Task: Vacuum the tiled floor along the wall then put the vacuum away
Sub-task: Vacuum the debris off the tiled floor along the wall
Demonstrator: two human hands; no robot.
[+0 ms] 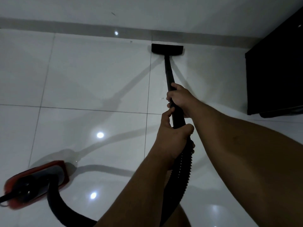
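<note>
The black vacuum wand runs away from me to a flat black floor head, which rests on the glossy white tiled floor just short of the grey skirting of the wall. My right hand grips the wand higher up. My left hand holds it just below, where the ribbed black hose starts. The hose loops down under my arms and back to the red and black vacuum body at the lower left.
A dark cabinet stands against the wall at the right, close to the floor head. A thin black cord leaves the vacuum body at the left edge. Ceiling lights reflect as bright spots on the tiles.
</note>
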